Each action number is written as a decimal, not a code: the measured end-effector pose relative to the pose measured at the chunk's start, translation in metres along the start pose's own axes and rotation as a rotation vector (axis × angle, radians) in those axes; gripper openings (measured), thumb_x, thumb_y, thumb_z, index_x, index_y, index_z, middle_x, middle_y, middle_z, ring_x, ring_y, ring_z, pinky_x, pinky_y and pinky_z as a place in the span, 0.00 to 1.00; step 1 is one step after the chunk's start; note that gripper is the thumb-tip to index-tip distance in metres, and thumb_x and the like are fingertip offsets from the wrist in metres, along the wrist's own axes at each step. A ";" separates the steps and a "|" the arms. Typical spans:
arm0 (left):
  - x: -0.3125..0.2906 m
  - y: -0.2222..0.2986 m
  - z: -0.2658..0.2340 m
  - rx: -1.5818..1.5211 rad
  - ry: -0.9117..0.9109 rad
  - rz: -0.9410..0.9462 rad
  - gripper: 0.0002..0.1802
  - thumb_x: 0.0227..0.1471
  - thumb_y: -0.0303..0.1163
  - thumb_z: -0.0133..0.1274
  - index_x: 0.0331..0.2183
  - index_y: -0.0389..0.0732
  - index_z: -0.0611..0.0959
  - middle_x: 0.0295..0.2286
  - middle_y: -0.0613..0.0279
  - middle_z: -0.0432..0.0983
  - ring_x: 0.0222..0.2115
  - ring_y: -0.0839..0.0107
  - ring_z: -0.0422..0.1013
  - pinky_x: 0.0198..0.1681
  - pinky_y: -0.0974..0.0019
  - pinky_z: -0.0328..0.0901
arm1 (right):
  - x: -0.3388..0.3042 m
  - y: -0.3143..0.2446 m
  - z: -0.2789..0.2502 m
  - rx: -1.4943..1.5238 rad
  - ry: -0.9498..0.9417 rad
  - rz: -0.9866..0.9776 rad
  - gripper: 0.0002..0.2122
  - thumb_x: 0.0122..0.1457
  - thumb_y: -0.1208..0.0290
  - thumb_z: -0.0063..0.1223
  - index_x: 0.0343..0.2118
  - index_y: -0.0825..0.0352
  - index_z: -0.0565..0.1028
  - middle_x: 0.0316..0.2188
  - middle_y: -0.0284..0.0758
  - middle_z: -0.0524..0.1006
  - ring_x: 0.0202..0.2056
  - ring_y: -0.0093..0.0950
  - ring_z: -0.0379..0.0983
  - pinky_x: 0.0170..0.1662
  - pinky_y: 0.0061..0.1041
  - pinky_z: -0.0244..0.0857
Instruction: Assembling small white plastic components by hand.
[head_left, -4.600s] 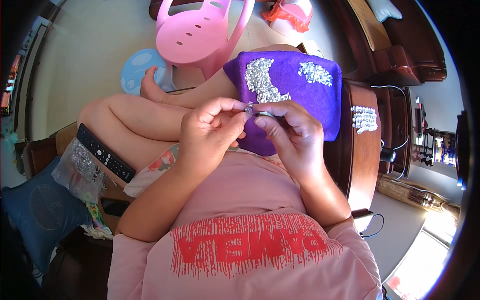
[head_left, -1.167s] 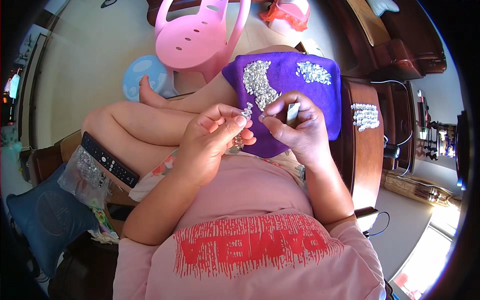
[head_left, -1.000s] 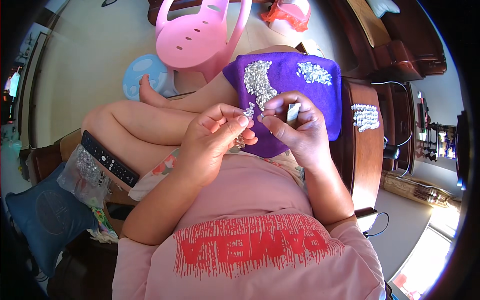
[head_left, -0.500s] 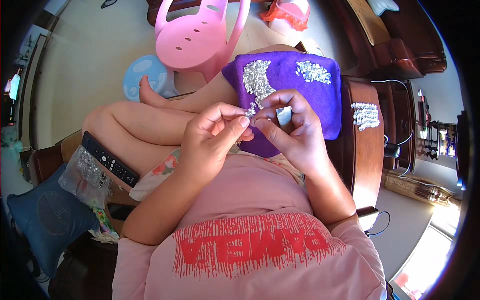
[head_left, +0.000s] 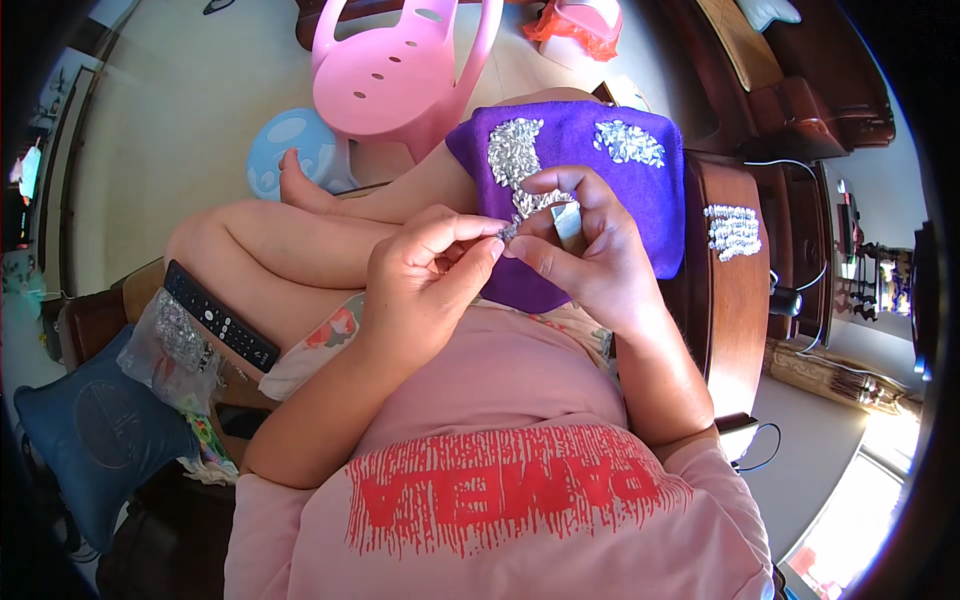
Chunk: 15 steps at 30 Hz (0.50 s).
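My left hand (head_left: 425, 275) is closed, thumb and forefinger pinching a small cluster of silver beads (head_left: 508, 233). From the other side my right hand (head_left: 605, 255) meets it: the thumb and a finger close on the same cluster, while the forefinger is bent and lifted away. A shiny, pale silver band or strip (head_left: 568, 225) sits at a finger of the right hand; its kind I cannot make out. Beneath both hands a purple cloth (head_left: 600, 195) lies over my lap, bearing a long pile of loose silver beads (head_left: 515, 150) and a smaller pile (head_left: 630, 143) to the right.
Several beaded strands (head_left: 733, 232) lie on the wooden armrest (head_left: 730, 310) at right. A black remote control (head_left: 220, 318) and a clear plastic bag of silver pieces (head_left: 175, 345) are at left, beside a blue cushion (head_left: 100, 430). Ahead stand a pink chair (head_left: 395, 80) and a blue stool (head_left: 290, 150).
The right forefinger has lifted off the bead cluster and bent upward. My left fingers have shifted slightly right and tightened together, still with the beads.
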<state>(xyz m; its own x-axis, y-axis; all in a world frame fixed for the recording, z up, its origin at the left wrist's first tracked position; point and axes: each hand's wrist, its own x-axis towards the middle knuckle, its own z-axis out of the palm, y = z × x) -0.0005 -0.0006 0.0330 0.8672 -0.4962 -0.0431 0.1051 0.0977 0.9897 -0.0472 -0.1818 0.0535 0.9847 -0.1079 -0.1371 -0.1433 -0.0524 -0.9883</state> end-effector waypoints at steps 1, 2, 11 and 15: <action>0.000 -0.001 -0.001 -0.001 -0.007 0.003 0.07 0.57 0.20 0.56 0.39 0.32 0.83 0.27 0.68 0.75 0.24 0.87 0.67 0.24 0.79 0.61 | 0.000 0.000 0.000 0.000 -0.001 0.000 0.22 0.56 0.86 0.60 0.53 0.66 0.66 0.28 0.27 0.76 0.30 0.12 0.71 0.33 0.12 0.63; 0.000 -0.003 -0.002 -0.002 -0.006 0.003 0.07 0.57 0.20 0.56 0.39 0.32 0.83 0.27 0.68 0.75 0.24 0.87 0.67 0.24 0.79 0.61 | 0.000 0.001 0.000 0.000 -0.004 0.004 0.22 0.56 0.86 0.60 0.53 0.66 0.66 0.28 0.27 0.76 0.30 0.12 0.71 0.33 0.12 0.63; 0.003 -0.006 -0.004 -0.289 -0.028 -0.215 0.07 0.59 0.23 0.56 0.39 0.31 0.83 0.23 0.68 0.73 0.20 0.87 0.64 0.20 0.78 0.58 | -0.001 0.006 0.001 -0.049 0.008 -0.019 0.22 0.57 0.85 0.60 0.53 0.66 0.67 0.28 0.26 0.76 0.29 0.11 0.69 0.32 0.12 0.63; 0.001 -0.007 -0.003 -0.121 -0.027 -0.089 0.07 0.58 0.22 0.56 0.39 0.31 0.83 0.25 0.68 0.73 0.21 0.87 0.65 0.22 0.78 0.59 | 0.000 0.005 0.001 -0.061 0.046 0.004 0.20 0.54 0.82 0.64 0.49 0.64 0.70 0.27 0.26 0.77 0.30 0.13 0.71 0.34 0.17 0.68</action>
<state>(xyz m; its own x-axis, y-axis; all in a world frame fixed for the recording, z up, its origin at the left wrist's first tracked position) 0.0007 0.0009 0.0256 0.8386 -0.5303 -0.1246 0.2402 0.1546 0.9583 -0.0482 -0.1808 0.0484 0.9787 -0.1538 -0.1360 -0.1540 -0.1121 -0.9817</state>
